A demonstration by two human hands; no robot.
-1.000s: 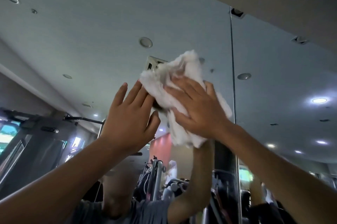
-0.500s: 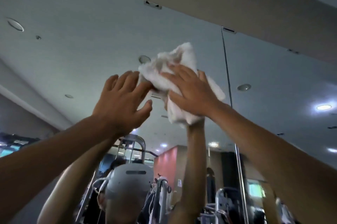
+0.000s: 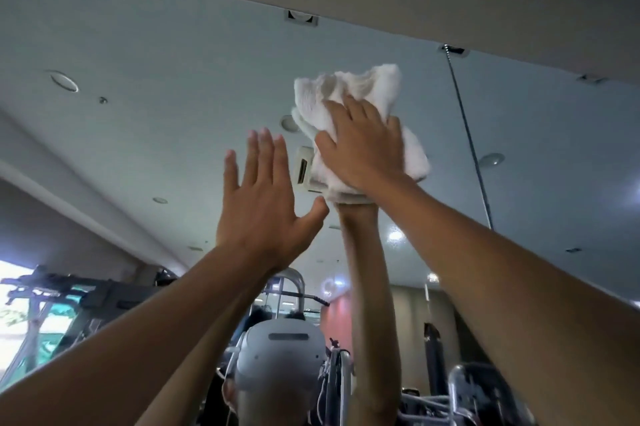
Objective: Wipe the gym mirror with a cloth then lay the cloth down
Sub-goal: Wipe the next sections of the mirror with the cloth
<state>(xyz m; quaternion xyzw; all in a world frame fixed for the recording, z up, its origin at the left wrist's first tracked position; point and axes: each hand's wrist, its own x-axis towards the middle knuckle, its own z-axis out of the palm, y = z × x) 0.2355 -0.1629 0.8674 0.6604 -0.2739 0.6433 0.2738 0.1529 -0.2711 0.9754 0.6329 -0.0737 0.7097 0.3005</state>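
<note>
1. Where the mirror (image 3: 166,54) reflects the room at far left, a dark gym machine (image 3: 69,294) stands by a bright window.
2. The left hand (image 3: 266,207) is raised flat, grip wide, holding nothing.
3. Just right, the right hand (image 3: 363,151), grip flat, presses the bunched white cloth (image 3: 346,86) high on the glass.
4. A vertical seam (image 3: 467,134) runs farther right.
</note>
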